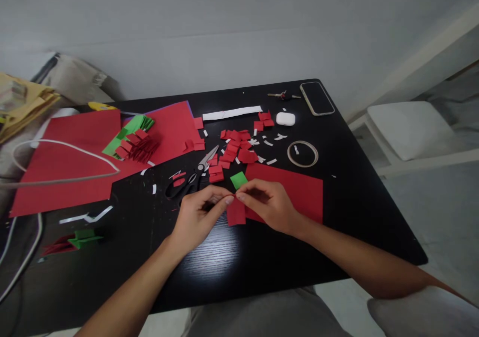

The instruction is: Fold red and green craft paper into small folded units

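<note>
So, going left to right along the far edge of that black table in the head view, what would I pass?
White paper strip → keys → white earbud case → phone.

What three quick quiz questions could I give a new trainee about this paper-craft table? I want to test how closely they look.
1. What do the left hand and right hand pinch between them?
2. True or false: the scissors lie on the black table, not held.
3. Which sits nearest the phone: A) earbud case, B) tape ring, C) green square?

Key: 1. A small red paper piece. 2. True. 3. A.
</note>
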Demonstrator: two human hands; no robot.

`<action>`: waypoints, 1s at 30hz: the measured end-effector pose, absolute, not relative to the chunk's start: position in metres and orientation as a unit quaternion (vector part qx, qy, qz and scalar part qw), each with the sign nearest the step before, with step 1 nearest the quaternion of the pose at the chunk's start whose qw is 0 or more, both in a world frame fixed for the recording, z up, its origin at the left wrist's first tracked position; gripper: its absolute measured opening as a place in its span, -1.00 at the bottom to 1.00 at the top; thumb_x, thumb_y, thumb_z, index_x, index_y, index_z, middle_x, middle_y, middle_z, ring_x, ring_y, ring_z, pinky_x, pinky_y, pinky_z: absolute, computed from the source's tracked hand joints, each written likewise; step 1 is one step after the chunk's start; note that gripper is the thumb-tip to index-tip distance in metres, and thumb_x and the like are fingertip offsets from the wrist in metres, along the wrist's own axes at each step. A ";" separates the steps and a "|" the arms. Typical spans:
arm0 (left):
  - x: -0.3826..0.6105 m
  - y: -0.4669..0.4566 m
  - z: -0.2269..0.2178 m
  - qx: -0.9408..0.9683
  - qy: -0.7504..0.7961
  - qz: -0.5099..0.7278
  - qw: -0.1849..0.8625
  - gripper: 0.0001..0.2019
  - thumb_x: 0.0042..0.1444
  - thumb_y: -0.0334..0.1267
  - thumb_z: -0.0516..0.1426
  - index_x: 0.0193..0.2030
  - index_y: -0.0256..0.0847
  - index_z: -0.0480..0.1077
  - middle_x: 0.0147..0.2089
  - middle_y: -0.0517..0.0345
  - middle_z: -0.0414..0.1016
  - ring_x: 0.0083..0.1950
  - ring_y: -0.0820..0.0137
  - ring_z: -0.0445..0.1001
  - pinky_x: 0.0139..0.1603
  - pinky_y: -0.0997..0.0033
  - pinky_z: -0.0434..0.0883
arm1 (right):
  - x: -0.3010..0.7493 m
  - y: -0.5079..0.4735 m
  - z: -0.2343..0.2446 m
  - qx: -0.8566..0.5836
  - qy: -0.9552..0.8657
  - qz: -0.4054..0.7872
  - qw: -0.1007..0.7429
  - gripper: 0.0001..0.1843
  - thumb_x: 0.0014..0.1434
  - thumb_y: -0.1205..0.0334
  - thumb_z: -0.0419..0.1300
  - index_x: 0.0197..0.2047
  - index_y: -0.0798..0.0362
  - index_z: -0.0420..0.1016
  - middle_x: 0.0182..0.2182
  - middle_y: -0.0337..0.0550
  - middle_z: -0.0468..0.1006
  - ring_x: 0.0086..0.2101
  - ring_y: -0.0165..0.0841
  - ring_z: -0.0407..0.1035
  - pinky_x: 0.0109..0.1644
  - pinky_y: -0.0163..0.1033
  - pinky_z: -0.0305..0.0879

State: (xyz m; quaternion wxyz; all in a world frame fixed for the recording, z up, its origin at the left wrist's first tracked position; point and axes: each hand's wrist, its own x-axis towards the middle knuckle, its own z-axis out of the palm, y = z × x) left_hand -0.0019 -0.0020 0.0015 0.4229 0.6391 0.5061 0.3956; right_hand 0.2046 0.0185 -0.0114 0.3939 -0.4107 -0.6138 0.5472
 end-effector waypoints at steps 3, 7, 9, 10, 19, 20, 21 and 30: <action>-0.002 -0.002 0.002 0.649 0.503 0.393 0.413 -0.89 0.29 -0.25 0.25 -0.22 -0.22 0.59 -0.41 0.22 0.61 -0.46 0.54 0.48 -0.41 0.60 0.44 | 0.205 0.018 -0.011 -0.406 -0.629 0.533 0.394 -0.92 0.32 0.18 0.33 -0.18 -0.03 0.65 -0.27 -0.23 0.71 -0.24 -0.35 0.59 -0.12 -0.27 0.49; -0.001 -0.002 0.004 0.659 0.503 0.394 0.397 -0.89 0.30 -0.26 0.25 -0.23 -0.22 0.58 -0.45 0.26 0.57 -0.49 0.55 0.45 -0.43 0.62 0.40 | 0.205 0.018 -0.010 -0.404 -0.644 0.516 0.395 -0.93 0.33 0.19 0.33 -0.16 -0.03 0.65 -0.25 -0.22 0.71 -0.23 -0.34 0.61 -0.11 -0.26 0.51; -0.001 -0.003 0.004 0.663 0.502 0.396 0.389 -0.90 0.30 -0.27 0.24 -0.22 -0.22 0.58 -0.45 0.26 0.57 -0.49 0.56 0.45 -0.43 0.62 0.40 | 0.204 0.017 -0.010 -0.406 -0.642 0.514 0.399 -0.93 0.32 0.19 0.34 -0.17 -0.04 0.66 -0.24 -0.21 0.72 -0.22 -0.33 0.61 -0.09 -0.25 0.52; -0.001 -0.003 0.004 0.664 0.502 0.399 0.385 -0.90 0.30 -0.28 0.24 -0.22 -0.22 0.58 -0.43 0.26 0.59 -0.48 0.56 0.46 -0.42 0.62 0.41 | 0.204 0.017 -0.009 -0.408 -0.637 0.517 0.401 -0.92 0.31 0.18 0.34 -0.17 -0.03 0.66 -0.24 -0.21 0.72 -0.22 -0.32 0.62 -0.09 -0.24 0.53; -0.001 -0.004 0.002 0.635 0.520 0.429 0.377 -0.93 0.30 -0.32 0.23 -0.21 -0.20 0.56 -0.39 0.24 0.58 -0.42 0.54 0.46 -0.37 0.60 0.42 | 0.202 0.016 -0.010 -0.432 -0.586 0.568 0.384 -0.86 0.21 0.16 0.38 -0.21 0.03 0.62 -0.32 -0.18 0.69 -0.32 -0.33 0.59 -0.21 -0.26 0.55; -0.001 -0.004 0.002 0.633 0.518 0.428 0.384 -0.93 0.30 -0.32 0.23 -0.21 -0.20 0.56 -0.38 0.24 0.58 -0.41 0.53 0.47 -0.37 0.60 0.42 | 0.202 0.016 -0.010 -0.434 -0.588 0.564 0.384 -0.87 0.20 0.16 0.38 -0.22 0.03 0.62 -0.32 -0.18 0.69 -0.31 -0.33 0.59 -0.19 -0.26 0.54; -0.001 -0.003 0.002 0.630 0.516 0.427 0.392 -0.92 0.31 -0.31 0.22 -0.21 -0.21 0.55 -0.37 0.23 0.59 -0.41 0.53 0.48 -0.36 0.59 0.43 | 0.202 0.017 -0.010 -0.435 -0.591 0.560 0.385 -0.87 0.20 0.17 0.38 -0.22 0.03 0.63 -0.32 -0.18 0.69 -0.30 -0.33 0.59 -0.18 -0.26 0.54; -0.002 -0.003 0.002 0.643 0.522 0.402 0.390 -0.85 0.31 -0.22 0.23 -0.24 -0.21 0.59 -0.33 0.15 0.64 -0.40 0.48 0.49 -0.36 0.53 0.44 | 0.202 0.016 -0.010 -0.434 -0.613 0.543 0.376 -0.88 0.22 0.16 0.37 -0.21 0.02 0.65 -0.29 -0.18 0.72 -0.27 -0.32 0.61 -0.14 -0.25 0.55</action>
